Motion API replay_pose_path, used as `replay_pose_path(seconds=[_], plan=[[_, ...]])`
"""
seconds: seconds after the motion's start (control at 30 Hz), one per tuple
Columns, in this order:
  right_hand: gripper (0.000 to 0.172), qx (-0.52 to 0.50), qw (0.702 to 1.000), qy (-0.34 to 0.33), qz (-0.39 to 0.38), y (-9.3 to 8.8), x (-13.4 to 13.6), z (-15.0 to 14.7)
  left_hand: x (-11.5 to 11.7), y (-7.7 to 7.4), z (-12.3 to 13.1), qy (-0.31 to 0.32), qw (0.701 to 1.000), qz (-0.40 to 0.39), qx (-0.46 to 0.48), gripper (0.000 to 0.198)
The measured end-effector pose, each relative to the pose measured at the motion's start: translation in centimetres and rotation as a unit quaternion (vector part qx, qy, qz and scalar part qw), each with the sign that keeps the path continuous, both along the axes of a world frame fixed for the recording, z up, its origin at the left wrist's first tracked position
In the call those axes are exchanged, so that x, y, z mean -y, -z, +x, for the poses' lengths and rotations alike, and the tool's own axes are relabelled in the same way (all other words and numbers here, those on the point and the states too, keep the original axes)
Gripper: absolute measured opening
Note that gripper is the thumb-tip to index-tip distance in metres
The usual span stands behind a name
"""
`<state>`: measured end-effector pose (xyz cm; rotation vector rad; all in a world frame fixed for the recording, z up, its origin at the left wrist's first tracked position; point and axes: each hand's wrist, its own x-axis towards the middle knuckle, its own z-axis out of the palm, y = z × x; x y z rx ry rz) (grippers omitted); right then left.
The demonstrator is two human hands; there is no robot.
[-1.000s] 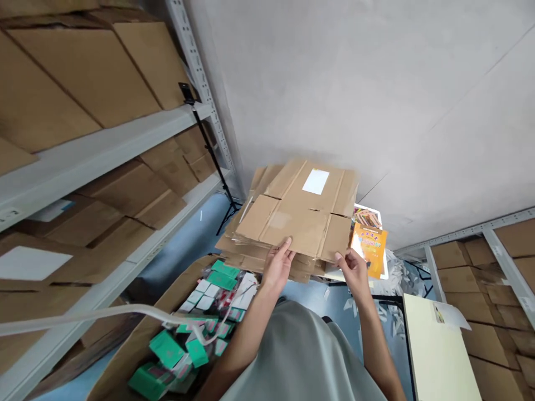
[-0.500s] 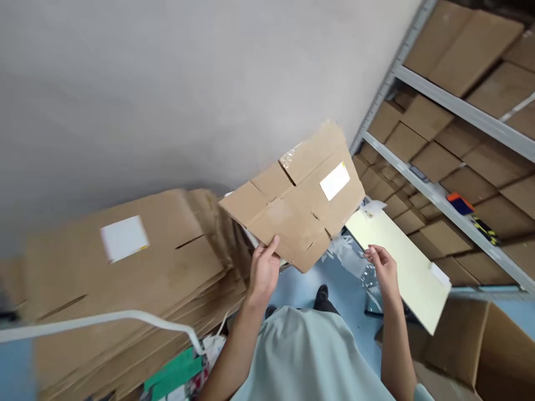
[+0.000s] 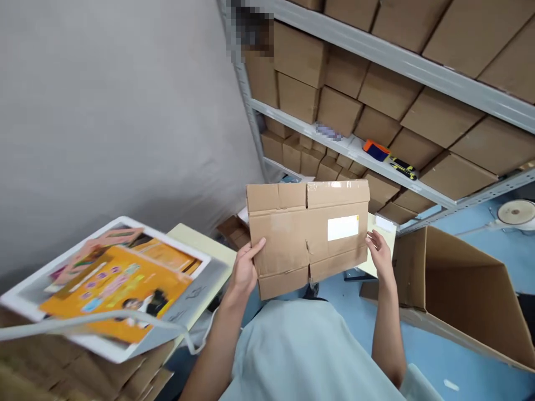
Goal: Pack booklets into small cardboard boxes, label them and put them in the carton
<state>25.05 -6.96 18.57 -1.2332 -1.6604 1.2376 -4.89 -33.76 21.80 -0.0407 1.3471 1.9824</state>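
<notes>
Cardboard sheet (image 3: 288, 248) is in front of our shirt (image 3: 301, 351). On our left, a white tray (image 3: 204, 260) holds an orange book (image 3: 121, 289). On our right, a big open box (image 3: 460, 295) sits on the blue floor (image 3: 426, 362). Our sheet is brown, flat and creased, with a white label (image 3: 343, 228). Our left hand (image 3: 244, 270) grips its left edge. Our right hand (image 3: 379, 253) curls by its right edge; we can't tell if it grips.
</notes>
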Motion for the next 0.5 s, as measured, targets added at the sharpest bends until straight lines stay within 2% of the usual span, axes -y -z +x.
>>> replay_pose_path(seconds=[0.13, 0.27, 0.4, 0.5], plan=[[0.087, 0.021, 0.999, 0.036, -0.027, 0.2, -5.9, 3.5, -7.4, 0.2, 0.6, 0.042, 0.999, -0.034, -0.004, 0.054], [0.087, 0.036, 0.995, 0.049, -0.086, 0.9, -10.0, 5.6, -12.5, 0.9, 0.8, 0.099, 0.994, -0.054, -0.003, 0.058], [0.068, -0.005, 0.991, 0.064, -0.113, 1.9, -11.7, 5.6, -16.6, 2.6, -0.4, 0.133, 0.988, -0.058, -0.061, 0.059], [0.057, -0.022, 0.989, 0.100, -0.107, 2.6, -11.9, 4.7, -20.1, 4.9, -2.2, 0.070, 0.982, -0.047, -0.167, 0.051]])
